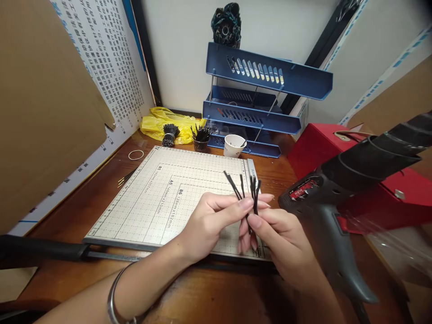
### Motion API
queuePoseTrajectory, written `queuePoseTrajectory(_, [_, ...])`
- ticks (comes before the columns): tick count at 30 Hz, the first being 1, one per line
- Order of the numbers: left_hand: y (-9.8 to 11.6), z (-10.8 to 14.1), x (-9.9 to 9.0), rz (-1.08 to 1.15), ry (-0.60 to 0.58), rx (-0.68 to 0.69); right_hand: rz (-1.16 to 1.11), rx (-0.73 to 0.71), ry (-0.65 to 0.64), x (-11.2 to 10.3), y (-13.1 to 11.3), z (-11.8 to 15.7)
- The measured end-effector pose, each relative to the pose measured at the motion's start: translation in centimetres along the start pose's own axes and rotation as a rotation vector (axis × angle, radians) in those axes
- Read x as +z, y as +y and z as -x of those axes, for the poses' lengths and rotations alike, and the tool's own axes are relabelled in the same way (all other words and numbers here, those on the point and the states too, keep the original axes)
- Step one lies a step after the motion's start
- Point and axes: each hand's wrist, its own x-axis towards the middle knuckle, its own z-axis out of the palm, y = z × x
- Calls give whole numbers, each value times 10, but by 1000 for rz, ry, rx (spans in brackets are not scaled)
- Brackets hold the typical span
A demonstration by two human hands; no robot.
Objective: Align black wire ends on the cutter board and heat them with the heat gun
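Observation:
Several thin black strips (pixel 254 191) stand up in a loose fan between my two hands, over the right part of a cream gridded cutting board (pixel 145 198). My left hand (pixel 216 220) pinches them between thumb and fingers. Close beside it, my right hand (pixel 281 234) also has its thumb and fingers closed on the strips, lower down. The lower ends of the strips are partly hidden by my fingers.
Behind the board are a tied black bundle (pixel 170 135), a dark cup of black pieces (pixel 201 139), a white paper cup (pixel 234 146) and a blue rack (pixel 251 117). A heat gun (pixel 324 198) and red box (pixel 313 144) lie right; the cutter handle (pixel 43 248) is left.

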Motion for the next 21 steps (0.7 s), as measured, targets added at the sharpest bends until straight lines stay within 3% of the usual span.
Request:
queuePoseTrajectory(5, [1, 0, 7, -58, -32, -49, -167, 162, 11, 5, 6, 16])
queuePoseTrajectory(12, [-2, -1, 7, -69, -123, -222, -154, 168, 74, 9, 9, 31])
queuePoseTrajectory(18, [4, -2, 9, -153, -198, -208, -285, 317, 125, 15, 5, 48])
queuePoseTrajectory(21, [5, -2, 11, -174, -226, -213, -247, 310, 168, 18, 7, 55])
